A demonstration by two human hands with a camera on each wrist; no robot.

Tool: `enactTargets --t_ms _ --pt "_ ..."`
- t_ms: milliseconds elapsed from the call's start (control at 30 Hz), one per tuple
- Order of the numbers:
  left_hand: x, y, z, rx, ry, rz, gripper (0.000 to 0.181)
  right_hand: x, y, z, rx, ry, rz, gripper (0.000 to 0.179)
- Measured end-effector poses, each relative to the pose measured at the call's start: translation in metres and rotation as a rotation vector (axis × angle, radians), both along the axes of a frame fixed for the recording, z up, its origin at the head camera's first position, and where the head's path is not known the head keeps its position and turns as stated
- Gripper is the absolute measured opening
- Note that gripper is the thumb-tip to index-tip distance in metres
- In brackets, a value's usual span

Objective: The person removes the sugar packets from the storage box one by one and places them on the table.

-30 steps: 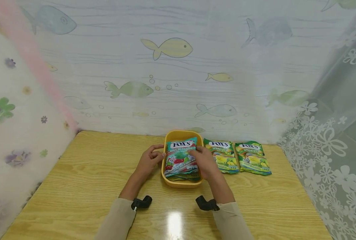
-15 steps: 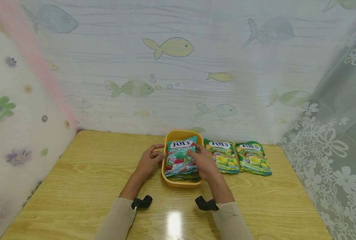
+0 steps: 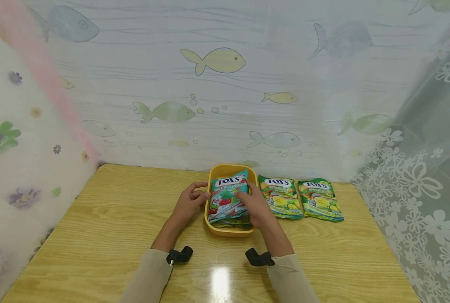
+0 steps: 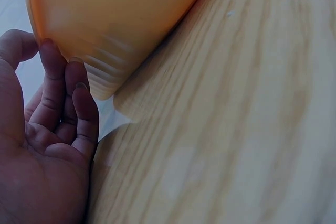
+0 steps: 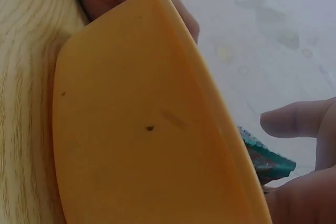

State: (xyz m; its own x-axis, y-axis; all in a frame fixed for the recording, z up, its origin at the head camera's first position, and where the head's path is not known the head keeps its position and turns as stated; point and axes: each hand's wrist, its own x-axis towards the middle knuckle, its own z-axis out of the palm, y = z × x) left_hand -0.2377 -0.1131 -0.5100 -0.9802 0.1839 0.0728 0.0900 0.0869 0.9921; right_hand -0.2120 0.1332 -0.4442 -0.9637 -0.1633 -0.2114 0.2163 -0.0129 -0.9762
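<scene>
A yellow plastic tub sits at the back middle of the table. In it lies a teal and red Fox's candy bag, slanted, on top of a green and yellow bag that is mostly covered. My left hand pinches the tub's left rim, thumb over the edge and fingers along the outer wall, as the left wrist view shows. My right hand holds the teal bag by its right side, thumb across the front. The fingers behind that bag are partly hidden. In the right wrist view a teal bag corner pokes past the rim.
Two green and yellow Spring Tea candy bags lie side by side right of the tub. A fish-print curtain hangs right behind the table's back edge. The wooden tabletop extends left and right.
The teal bag has turned slightly and its right side has lifted, showing more of the bag beneath. My right hand has shifted a little left with it; my left hand stays put.
</scene>
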Motion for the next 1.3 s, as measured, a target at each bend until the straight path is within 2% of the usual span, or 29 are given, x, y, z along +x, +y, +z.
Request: enactTargets --t_ms 200,500,633,1000,1300 --pt "0.0 0.0 0.0 0.0 -0.002 0.004 0.039 0.0 -0.002 -0.004 -0.006 -0.017 0.012 0.073" --pt "0.0 -0.001 0.001 -0.023 0.0 -0.006 0.041 0.002 -0.014 -0.012 0.001 0.034 -0.031 0.048" --pt "0.001 -0.002 0.002 -0.028 -0.003 -0.002 0.041 0.003 -0.016 -0.013 0.013 0.053 -0.056 0.046" --pt "0.004 -0.002 0.007 -0.031 -0.011 0.006 0.041 0.003 -0.016 -0.013 -0.003 0.056 -0.058 0.043" --pt "0.0 -0.001 0.001 -0.03 -0.005 0.003 0.04 0.001 -0.017 -0.014 0.02 0.052 -0.093 0.044"
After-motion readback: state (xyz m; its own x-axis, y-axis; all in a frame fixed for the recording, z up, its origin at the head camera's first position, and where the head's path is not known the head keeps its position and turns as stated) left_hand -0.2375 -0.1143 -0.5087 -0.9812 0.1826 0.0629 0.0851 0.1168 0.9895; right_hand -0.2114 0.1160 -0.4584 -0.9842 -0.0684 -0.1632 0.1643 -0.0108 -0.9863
